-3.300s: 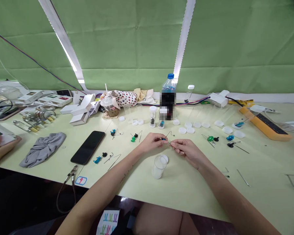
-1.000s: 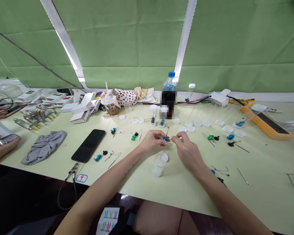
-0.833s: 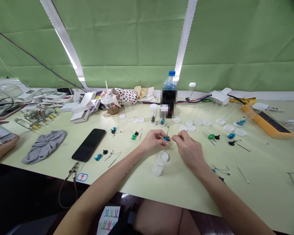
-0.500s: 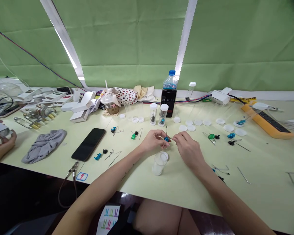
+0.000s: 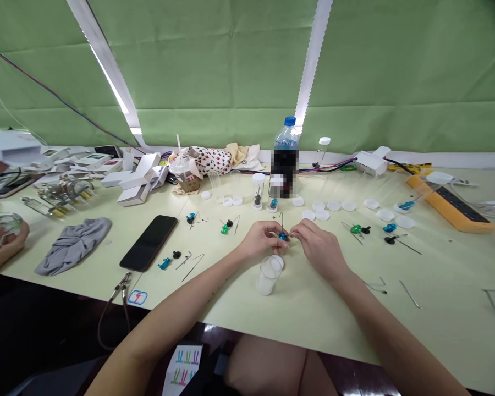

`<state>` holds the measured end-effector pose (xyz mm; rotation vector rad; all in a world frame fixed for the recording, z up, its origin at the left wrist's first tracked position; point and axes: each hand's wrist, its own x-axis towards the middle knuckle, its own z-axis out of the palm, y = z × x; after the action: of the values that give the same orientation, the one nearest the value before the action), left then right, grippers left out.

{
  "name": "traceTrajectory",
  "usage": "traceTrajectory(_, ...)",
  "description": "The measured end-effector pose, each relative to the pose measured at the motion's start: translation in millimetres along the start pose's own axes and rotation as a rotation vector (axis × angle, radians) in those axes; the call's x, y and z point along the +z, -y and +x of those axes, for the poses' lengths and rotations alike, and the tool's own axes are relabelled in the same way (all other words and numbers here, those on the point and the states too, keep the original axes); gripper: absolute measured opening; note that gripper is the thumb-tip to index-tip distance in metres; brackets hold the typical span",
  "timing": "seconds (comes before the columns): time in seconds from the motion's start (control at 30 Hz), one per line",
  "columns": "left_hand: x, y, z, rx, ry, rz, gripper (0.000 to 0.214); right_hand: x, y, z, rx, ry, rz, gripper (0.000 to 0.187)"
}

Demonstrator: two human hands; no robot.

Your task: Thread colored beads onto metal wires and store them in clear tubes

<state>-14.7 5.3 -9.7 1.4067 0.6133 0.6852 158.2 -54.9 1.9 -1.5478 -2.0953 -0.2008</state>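
Observation:
Near the table's middle, my left hand (image 5: 266,240) pinches a small blue plastic part (image 5: 282,236), and a thin bent metal wire stands up from it. My right hand (image 5: 315,245) is closed just to the right, fingertips together at the part's side on what looks like a thin metal rod, mostly hidden by the fingers. Just below my left hand stands a clear plastic tube (image 5: 269,276), with a white cap (image 5: 277,262) behind it. Two capped tubes, one a clear tube (image 5: 258,191) with dark pieces inside, stand beyond my hands.
Small sets lie around: a blue piece (image 5: 164,264), a green piece (image 5: 356,229), metal wires (image 5: 410,294). A black phone (image 5: 149,243), grey cloth (image 5: 75,245) and orange power strip (image 5: 454,206) flank them. At far left a co-worker's hand (image 5: 4,247) holds a clear case.
My hands have shifted very slightly right with the blue part still between them. At the left, the co-worker's white box has lifted away from the clear case.

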Motion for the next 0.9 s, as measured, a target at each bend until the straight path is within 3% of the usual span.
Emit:
traceTrajectory(0.3, -4.3, -4.0, 1.6, 0.076, 0.007, 0.132, 0.026, -0.7, 4.5, 3.2, 0.076, 0.029, 0.285, 0.026)
traceTrajectory(0.57, -6.5, -10.4, -2.5, 0.131, -0.008, 0.345, 0.031, 3.9, 7.6, 3.8, 0.338, 0.067, 0.636, 0.014)
traceTrajectory(0.77, -12.0, -11.5, -0.5, 0.125, -0.038, 0.344, 0.032, 4.9, 9.8, 4.1, 0.297, 0.059, 0.612, 0.019)
traceTrajectory(0.9, -20.9, -10.2, 4.2, 0.112, -0.089, 0.208, 0.029, 5.4, 10.7, 1.9, 0.109, 0.029, 0.424, 0.024)
